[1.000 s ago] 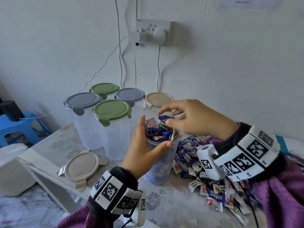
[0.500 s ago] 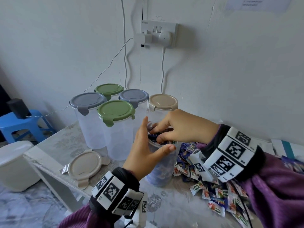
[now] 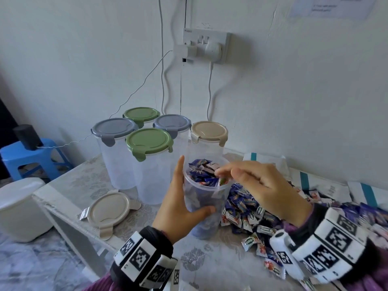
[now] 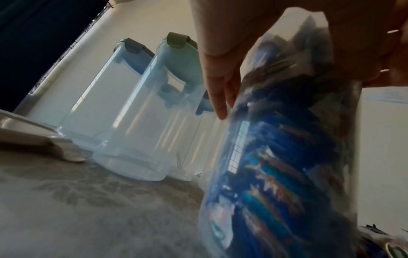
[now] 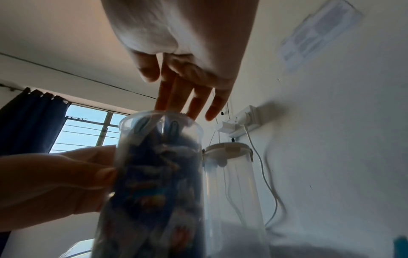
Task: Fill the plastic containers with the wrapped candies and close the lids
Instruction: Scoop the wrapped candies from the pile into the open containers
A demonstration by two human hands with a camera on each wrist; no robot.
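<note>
Candies (image 3: 253,217) wrappers' print seemingly too blurred to read.

I see clear container (image 3: 204,198) packed w/ mostly blue wrapped candies (image 3: 201,172). Loose pile (image 3: 249,217): blue, plus white w/ green ovals. Closed lids: two green (image 3: 149,141), two grey (image 3: 113,128), one beige (image 3: 209,129); loose lid (image 3: 108,210) beige too. Surface (image 3: 84,179) pale w/ grey floral print. Stool (image 3: 27,155) blue. Wrist bands (image 3: 327,246) b&w checker tags.
</note>
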